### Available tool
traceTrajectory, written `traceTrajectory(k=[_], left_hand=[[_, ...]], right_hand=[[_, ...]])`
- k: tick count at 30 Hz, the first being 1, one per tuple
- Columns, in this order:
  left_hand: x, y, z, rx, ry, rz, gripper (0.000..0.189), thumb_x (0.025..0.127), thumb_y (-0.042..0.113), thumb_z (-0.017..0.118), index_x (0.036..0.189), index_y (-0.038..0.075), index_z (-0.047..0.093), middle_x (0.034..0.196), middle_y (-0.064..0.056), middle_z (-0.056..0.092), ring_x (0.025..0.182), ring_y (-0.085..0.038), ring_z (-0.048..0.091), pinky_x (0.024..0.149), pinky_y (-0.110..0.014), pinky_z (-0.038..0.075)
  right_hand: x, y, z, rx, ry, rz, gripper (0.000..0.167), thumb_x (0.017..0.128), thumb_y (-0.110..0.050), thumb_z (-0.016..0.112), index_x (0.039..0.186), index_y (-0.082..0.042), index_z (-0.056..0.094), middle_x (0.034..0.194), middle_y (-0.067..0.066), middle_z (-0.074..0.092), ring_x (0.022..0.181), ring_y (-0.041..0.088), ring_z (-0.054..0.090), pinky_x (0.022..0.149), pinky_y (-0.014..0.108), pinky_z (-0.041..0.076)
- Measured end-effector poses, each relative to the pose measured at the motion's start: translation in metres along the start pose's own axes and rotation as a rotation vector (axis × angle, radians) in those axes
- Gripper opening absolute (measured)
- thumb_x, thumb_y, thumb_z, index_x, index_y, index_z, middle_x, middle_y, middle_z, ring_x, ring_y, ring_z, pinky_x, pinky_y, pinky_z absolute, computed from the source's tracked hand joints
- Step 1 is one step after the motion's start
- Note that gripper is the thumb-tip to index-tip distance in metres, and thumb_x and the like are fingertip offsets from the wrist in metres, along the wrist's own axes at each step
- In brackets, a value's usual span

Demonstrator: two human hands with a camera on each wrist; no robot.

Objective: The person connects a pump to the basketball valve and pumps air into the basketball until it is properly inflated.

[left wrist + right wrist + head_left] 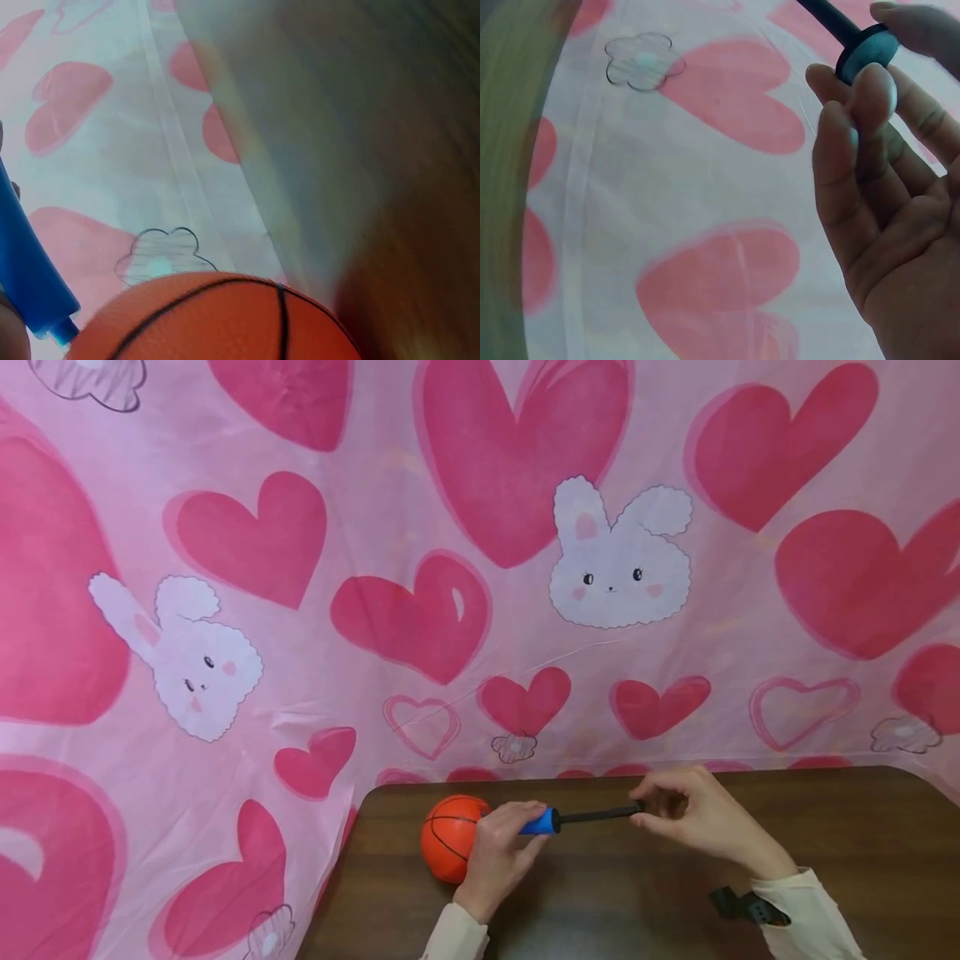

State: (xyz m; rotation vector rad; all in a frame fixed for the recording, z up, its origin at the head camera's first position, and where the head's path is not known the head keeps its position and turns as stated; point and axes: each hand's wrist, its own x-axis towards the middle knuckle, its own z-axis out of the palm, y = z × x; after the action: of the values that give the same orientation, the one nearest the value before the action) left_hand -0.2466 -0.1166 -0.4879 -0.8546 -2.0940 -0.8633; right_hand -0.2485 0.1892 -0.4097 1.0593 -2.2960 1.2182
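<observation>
A small hand pump with a blue barrel (537, 822) and a black rod (597, 815) is held sideways over the table, its rod drawn out. My left hand (497, 853) grips the barrel. At the rod's far end, my right hand (693, 814) pinches the round black handle (868, 54) between thumb and fingertips. An orange ball with black lines like a basketball (447, 838) sits beside the left hand, partly hidden by it. In the left wrist view the narrow tip of the blue barrel (64, 330) meets the edge of the orange ball (225, 319).
The dark brown wooden table (600, 893) has rounded back corners. Right behind it hangs a pink cloth (525, 635) printed with hearts and rabbit faces, and it also runs along the left side. A black strap (750, 906) is at the right wrist, by the pale sleeve (806, 910).
</observation>
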Motion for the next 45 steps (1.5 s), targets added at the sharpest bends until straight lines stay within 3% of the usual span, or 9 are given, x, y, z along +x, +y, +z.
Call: traceTrajectory(k=[6, 10, 16, 25, 32, 38, 45], left_hand=[[-0.001, -0.001, 0.004, 0.009, 0.056, 0.069, 0.045, 0.076, 0.008, 0.093, 0.118, 0.01, 0.077, 0.111, -0.007, 0.081, 0.1, -0.018, 0.078, 0.093, -0.03, 0.063], [-0.002, 0.0, 0.006, 0.014, 0.046, 0.088, 0.043, 0.078, 0.011, 0.092, 0.119, 0.011, 0.077, 0.111, -0.005, 0.081, 0.1, -0.018, 0.079, 0.093, -0.029, 0.063], [-0.002, 0.002, 0.006, 0.035, 0.019, 0.096, 0.043, 0.078, 0.012, 0.092, 0.119, 0.011, 0.077, 0.111, -0.004, 0.081, 0.102, -0.017, 0.078, 0.092, -0.029, 0.063], [-0.003, 0.009, 0.003, -0.017, -0.064, -0.003, 0.042, 0.081, 0.013, 0.09, 0.121, 0.014, 0.076, 0.115, 0.0, 0.08, 0.104, -0.013, 0.077, 0.096, -0.029, 0.062], [0.0, 0.005, 0.002, 0.006, -0.031, 0.041, 0.044, 0.08, 0.013, 0.091, 0.12, 0.013, 0.076, 0.115, -0.002, 0.08, 0.102, -0.014, 0.078, 0.095, -0.028, 0.062], [0.001, -0.003, -0.001, 0.025, -0.005, 0.044, 0.047, 0.077, 0.013, 0.093, 0.121, 0.013, 0.076, 0.115, -0.002, 0.08, 0.102, -0.015, 0.078, 0.094, -0.029, 0.063], [0.0, -0.007, 0.0, 0.029, 0.023, 0.057, 0.048, 0.075, 0.01, 0.094, 0.12, 0.012, 0.076, 0.113, -0.004, 0.081, 0.1, -0.017, 0.078, 0.093, -0.031, 0.063]], right_hand=[[0.007, 0.002, 0.039, 0.02, 0.11, -0.108, 0.03, 0.072, -0.003, 0.093, 0.099, -0.012, 0.083, 0.078, -0.007, 0.075, 0.057, -0.005, 0.047, 0.047, 0.012, 0.042], [0.01, 0.006, 0.067, 0.083, 0.117, -0.185, 0.032, 0.072, 0.0, 0.091, 0.102, -0.008, 0.083, 0.08, -0.004, 0.077, 0.056, -0.007, 0.044, 0.046, 0.009, 0.039], [0.009, 0.009, 0.082, 0.086, 0.138, -0.188, 0.03, 0.073, -0.002, 0.092, 0.1, -0.009, 0.082, 0.08, -0.001, 0.077, 0.053, -0.007, 0.04, 0.044, 0.008, 0.036], [0.011, 0.004, 0.069, -0.024, 0.091, -0.217, 0.037, 0.068, -0.002, 0.094, 0.097, -0.02, 0.079, 0.078, -0.007, 0.075, 0.054, -0.011, 0.039, 0.046, 0.003, 0.035], [0.009, 0.003, 0.047, -0.036, 0.087, -0.212, 0.038, 0.068, -0.003, 0.094, 0.097, -0.022, 0.078, 0.063, -0.013, 0.061, 0.053, -0.013, 0.038, 0.045, 0.004, 0.034], [0.004, 0.001, 0.017, -0.027, 0.038, -0.083, 0.033, 0.073, -0.004, 0.093, 0.096, -0.022, 0.076, 0.061, -0.014, 0.058, 0.053, -0.008, 0.043, 0.044, 0.011, 0.04], [-0.001, 0.0, -0.007, 0.027, -0.074, 0.096, 0.023, 0.082, -0.01, 0.088, 0.098, -0.021, 0.075, 0.077, -0.013, 0.073, 0.064, 0.001, 0.063, 0.054, 0.023, 0.055]])
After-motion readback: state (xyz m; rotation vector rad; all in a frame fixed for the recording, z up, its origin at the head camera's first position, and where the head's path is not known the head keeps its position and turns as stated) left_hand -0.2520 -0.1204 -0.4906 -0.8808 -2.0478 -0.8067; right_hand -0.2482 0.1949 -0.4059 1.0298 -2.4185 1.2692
